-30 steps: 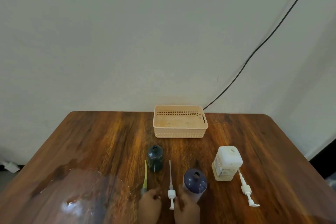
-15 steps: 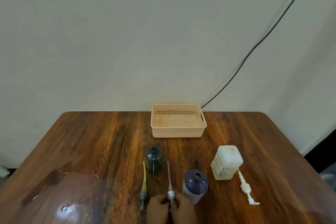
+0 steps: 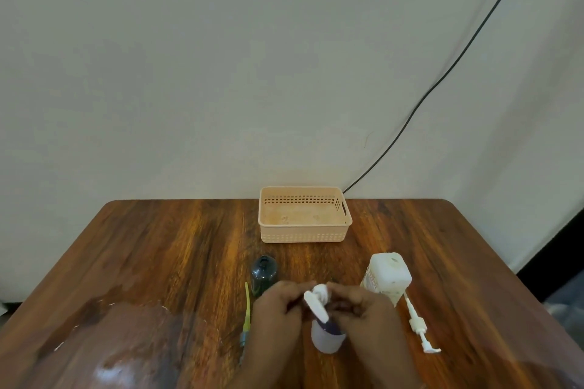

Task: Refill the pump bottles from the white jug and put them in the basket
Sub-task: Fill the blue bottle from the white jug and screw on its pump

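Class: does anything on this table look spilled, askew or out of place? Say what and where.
A glossy, wet-looking patch covers the table's near-left corner, possibly a spill. Two pumps lie loose on the wood: a yellow-tubed pump beside the left hand, a white pump beside the white jug.

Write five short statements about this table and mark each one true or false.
1. The basket holds a bottle. False: no bottle is in it.
2. The left hand and right hand both hold the white pump at the top of the purple bottle. True.
3. The dark green bottle has its pump fitted. False: its neck is open, and the yellow-tubed pump lies beside it on the table.
4. A second white pump lies beside the white jug. True.
5. The white jug lies on its side. False: it stands upright.
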